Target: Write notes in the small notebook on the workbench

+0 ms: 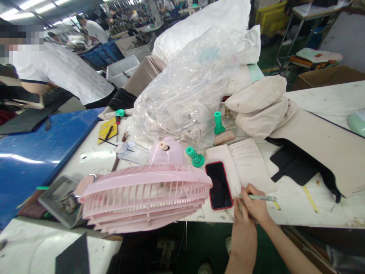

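Note:
My right hand (254, 203) is closed around a light green pen (265, 198) at the lower edge of an open notebook (248, 163). Handwriting shows on the upper part of its right page. Right beside it, my left hand (242, 217) rests at the notebook's bottom edge, touching or nearly touching the right one; its fingers point up the page, and what they may hold is hidden. A phone (219, 185) with a red case and dark screen lies left of the notebook, partly against its left page.
A pink fan (148, 194) stands left of the phone. Behind are green thread cones (195, 156), a large clear plastic bag (182, 91) and beige fabric (262, 106). A black piece (296, 161) lies right. A person in white (62, 72) leans at the far left.

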The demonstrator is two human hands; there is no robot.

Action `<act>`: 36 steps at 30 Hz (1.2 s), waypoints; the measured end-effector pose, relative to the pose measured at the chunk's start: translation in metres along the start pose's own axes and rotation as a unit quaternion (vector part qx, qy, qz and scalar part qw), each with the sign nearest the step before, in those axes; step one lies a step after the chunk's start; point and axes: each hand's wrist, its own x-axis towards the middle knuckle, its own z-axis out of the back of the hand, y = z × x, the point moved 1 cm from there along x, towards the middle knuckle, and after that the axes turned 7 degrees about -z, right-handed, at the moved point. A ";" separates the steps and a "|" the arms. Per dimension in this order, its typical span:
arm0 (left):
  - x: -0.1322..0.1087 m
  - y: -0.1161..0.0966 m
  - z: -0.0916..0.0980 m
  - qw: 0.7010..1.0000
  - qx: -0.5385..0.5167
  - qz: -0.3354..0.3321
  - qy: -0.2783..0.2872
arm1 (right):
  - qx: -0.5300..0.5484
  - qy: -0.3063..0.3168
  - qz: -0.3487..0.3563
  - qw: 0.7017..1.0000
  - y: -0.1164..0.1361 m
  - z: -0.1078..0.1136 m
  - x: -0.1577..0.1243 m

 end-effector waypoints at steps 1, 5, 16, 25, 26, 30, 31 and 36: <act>0.000 0.000 0.000 1.000 -0.002 -0.003 0.002 | 0.002 0.001 0.000 1.000 0.000 0.000 0.000; 0.001 0.000 0.001 1.000 -0.007 0.006 -0.012 | 0.011 -0.001 -0.010 1.000 0.000 0.002 -0.001; 0.006 0.008 0.021 0.998 0.009 -0.029 0.046 | 0.065 0.001 -0.024 0.998 -0.005 -0.003 -0.001; 0.006 0.007 0.015 0.992 -0.012 0.014 0.127 | 0.163 -0.140 -0.084 0.973 -0.002 0.046 0.061; 0.005 0.007 0.014 0.992 -0.016 0.018 0.123 | 0.167 -0.129 -0.079 0.974 -0.003 0.050 0.073; 0.003 0.008 0.012 0.992 -0.036 0.035 0.120 | 0.159 -0.087 -0.059 0.982 -0.009 0.051 0.103; 0.004 0.010 0.013 0.990 -0.050 0.044 0.126 | 0.149 -0.088 -0.055 0.983 -0.011 0.048 0.105; 0.023 0.018 0.030 0.975 -0.133 0.105 0.145 | 0.104 -0.129 -0.045 0.985 -0.016 0.037 0.104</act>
